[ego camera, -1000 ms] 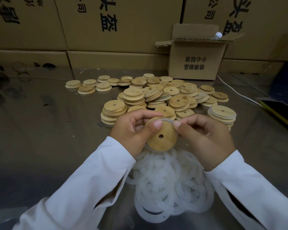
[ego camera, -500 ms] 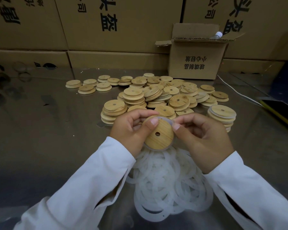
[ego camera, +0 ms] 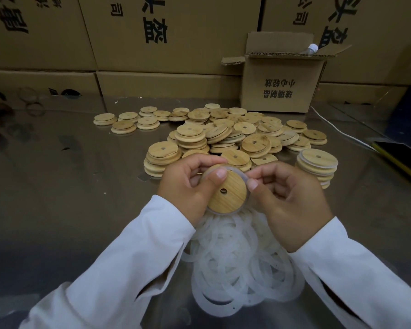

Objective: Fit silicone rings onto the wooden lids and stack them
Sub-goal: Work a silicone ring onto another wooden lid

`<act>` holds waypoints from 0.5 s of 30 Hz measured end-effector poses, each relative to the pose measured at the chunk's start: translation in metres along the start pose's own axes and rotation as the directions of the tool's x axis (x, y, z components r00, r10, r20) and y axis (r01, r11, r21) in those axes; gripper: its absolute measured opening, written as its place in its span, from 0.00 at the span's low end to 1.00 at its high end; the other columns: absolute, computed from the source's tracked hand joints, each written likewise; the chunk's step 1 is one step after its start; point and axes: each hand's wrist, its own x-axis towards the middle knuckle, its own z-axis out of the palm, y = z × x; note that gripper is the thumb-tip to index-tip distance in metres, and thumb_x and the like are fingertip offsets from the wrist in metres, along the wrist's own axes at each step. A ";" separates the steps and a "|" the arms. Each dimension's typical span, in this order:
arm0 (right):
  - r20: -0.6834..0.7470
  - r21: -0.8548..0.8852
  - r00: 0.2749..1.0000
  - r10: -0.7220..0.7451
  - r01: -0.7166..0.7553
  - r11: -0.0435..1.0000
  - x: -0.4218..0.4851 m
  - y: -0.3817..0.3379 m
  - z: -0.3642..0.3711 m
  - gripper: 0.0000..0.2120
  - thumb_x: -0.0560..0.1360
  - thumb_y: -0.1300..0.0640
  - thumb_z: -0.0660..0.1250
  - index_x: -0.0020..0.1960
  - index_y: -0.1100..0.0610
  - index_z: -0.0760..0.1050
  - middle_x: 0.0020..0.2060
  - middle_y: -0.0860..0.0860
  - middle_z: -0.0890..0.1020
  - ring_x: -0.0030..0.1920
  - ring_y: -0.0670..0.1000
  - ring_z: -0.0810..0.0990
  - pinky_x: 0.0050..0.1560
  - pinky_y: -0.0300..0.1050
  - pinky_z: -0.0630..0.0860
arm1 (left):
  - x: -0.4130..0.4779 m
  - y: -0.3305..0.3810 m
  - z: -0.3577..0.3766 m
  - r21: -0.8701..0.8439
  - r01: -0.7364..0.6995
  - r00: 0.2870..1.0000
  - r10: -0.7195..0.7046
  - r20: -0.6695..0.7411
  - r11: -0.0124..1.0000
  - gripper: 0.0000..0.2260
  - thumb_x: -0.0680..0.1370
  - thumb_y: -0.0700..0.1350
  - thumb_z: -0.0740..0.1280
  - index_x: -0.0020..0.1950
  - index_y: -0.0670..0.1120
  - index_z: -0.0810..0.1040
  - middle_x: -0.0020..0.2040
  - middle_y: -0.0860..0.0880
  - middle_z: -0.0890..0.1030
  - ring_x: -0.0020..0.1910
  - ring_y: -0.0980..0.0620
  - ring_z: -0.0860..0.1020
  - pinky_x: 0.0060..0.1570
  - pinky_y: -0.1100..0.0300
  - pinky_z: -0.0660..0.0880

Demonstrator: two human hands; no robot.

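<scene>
My left hand (ego camera: 185,186) grips a round wooden lid (ego camera: 227,195) with a centre hole, thumb pressed on its face. A translucent silicone ring (ego camera: 243,178) runs round the lid's rim, and my right hand (ego camera: 292,198) pinches that ring at the lid's upper right edge. Below my hands lies a heap of loose silicone rings (ego camera: 235,264). Beyond them spreads a pile of bare wooden lids (ego camera: 223,136). A neat stack of ringed lids (ego camera: 317,167) stands to the right.
The work surface is a shiny metal table (ego camera: 69,186). An open cardboard box (ego camera: 280,86) stands at the back right, with a white cable (ego camera: 337,129) trailing from it. Large cartons (ego camera: 152,32) wall off the back. A dark yellow-edged object (ego camera: 399,155) lies at the right.
The lid has turned slightly in my left hand and my right hand's pinch has slid further round the rim, seating more of the ring.
</scene>
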 end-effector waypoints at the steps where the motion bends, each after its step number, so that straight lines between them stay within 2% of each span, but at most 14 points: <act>1: -0.005 -0.017 1.000 -0.007 0.007 1.000 0.000 0.001 0.000 0.12 0.72 0.65 0.66 0.38 0.49 0.76 0.34 0.49 0.79 0.33 0.46 0.76 0.35 0.36 0.74 | 0.000 0.000 0.000 0.002 -0.004 1.000 0.004 0.000 1.000 0.08 0.73 0.34 0.66 0.44 0.47 0.79 0.41 0.50 0.81 0.38 0.62 0.80 0.40 0.71 0.75; 4: -0.023 -0.098 0.999 -0.044 0.042 0.994 0.000 0.002 0.002 0.13 0.72 0.65 0.66 0.38 0.47 0.74 0.33 0.45 0.78 0.32 0.43 0.74 0.34 0.33 0.73 | 0.000 0.000 0.000 0.004 0.001 1.000 -0.001 -0.005 1.000 0.08 0.73 0.34 0.67 0.44 0.47 0.79 0.40 0.49 0.80 0.37 0.62 0.80 0.38 0.71 0.75; 8: -0.049 -0.189 0.995 -0.084 0.073 0.979 0.000 0.003 0.003 0.14 0.72 0.64 0.65 0.38 0.45 0.72 0.33 0.44 0.77 0.36 0.45 0.75 0.36 0.35 0.73 | -0.001 0.001 0.002 0.002 0.020 1.000 -0.020 0.007 1.000 0.07 0.73 0.34 0.67 0.44 0.47 0.78 0.39 0.49 0.80 0.35 0.62 0.80 0.37 0.71 0.75; 15: -0.044 -0.220 0.998 -0.048 0.038 0.975 0.002 0.006 0.001 0.14 0.73 0.64 0.64 0.38 0.45 0.71 0.33 0.45 0.77 0.35 0.45 0.75 0.35 0.35 0.72 | -0.001 0.001 0.003 -0.001 0.023 1.000 -0.023 0.014 1.000 0.09 0.73 0.34 0.67 0.43 0.48 0.79 0.38 0.50 0.80 0.35 0.62 0.80 0.36 0.72 0.75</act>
